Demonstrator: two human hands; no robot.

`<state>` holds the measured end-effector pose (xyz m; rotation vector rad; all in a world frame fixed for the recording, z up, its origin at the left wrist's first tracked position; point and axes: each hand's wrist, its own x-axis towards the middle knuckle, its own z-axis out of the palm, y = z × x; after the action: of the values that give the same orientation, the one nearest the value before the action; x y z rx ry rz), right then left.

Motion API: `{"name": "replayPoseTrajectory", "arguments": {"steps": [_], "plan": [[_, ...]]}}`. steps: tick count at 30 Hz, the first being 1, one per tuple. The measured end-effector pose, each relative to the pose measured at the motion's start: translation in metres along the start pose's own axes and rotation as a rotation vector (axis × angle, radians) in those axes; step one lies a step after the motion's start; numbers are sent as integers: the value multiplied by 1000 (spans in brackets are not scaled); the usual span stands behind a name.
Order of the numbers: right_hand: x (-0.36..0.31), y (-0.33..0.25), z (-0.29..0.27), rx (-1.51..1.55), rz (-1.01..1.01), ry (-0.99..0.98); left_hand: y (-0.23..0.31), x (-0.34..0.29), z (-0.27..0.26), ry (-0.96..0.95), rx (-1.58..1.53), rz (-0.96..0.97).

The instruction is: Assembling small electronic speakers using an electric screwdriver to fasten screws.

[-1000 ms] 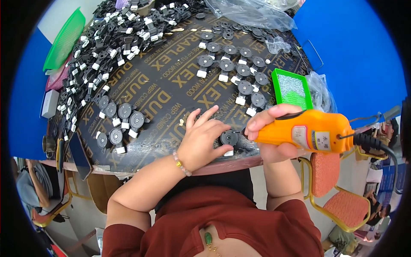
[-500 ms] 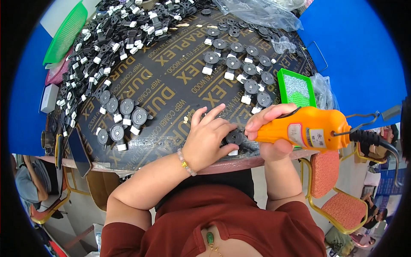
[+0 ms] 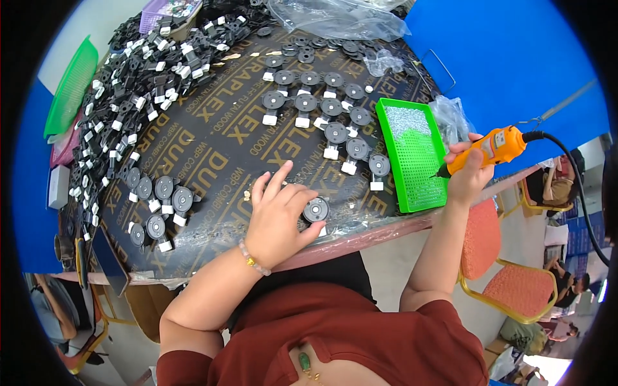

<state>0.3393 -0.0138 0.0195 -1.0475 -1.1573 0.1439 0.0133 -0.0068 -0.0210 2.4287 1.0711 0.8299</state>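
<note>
My left hand [image 3: 278,219] rests near the table's front edge, thumb and index finger gripping the rim of a round black plastic part [image 3: 316,210] with a white tab; its other fingers stretch forward. An orange electric screwdriver [image 3: 497,148] is gripped in my right hand [image 3: 473,172], tilted with its dark tip pointing left. That tip is over the right side of a green tray [image 3: 421,186] with a grid of small holes. Small silvery screws [image 3: 407,119] are heaped at the tray's far end.
Similar round parts [image 3: 305,103] stand in rows beyond my left hand, and a smaller group [image 3: 163,188] lies left. Loose black-and-white pieces [image 3: 161,77] pile up at the far left. Clear plastic bags [image 3: 341,22] lie at the back. The screwdriver's black cord [image 3: 576,167] hangs right.
My right hand has carried the screwdriver off the round part, rightward to the green tray. The left hand still holds the part, now uncovered. The whole view has shifted, showing more of the tray.
</note>
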Motion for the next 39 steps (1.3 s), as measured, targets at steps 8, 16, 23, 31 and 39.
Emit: {"name": "replayPoseTrajectory", "arguments": {"steps": [8, 16, 23, 31, 39], "plan": [[-1, 12, -11, -3, -30, 64, -1, -1, 0, -8, 10, 11], [-3, 12, -15, -3, -15, 74, -2, -1, 0, -17, 19, 19], [-4, 12, -13, -6, -12, 75, -3, -2, 0, -14, 9, 23], [-4, 13, -11, -21, -12, 58, -3, -2, 0, -11, 5, 22], [-6, -35, 5, 180, -60, 91, -5, -3, 0, -14, 4, 28]]}}
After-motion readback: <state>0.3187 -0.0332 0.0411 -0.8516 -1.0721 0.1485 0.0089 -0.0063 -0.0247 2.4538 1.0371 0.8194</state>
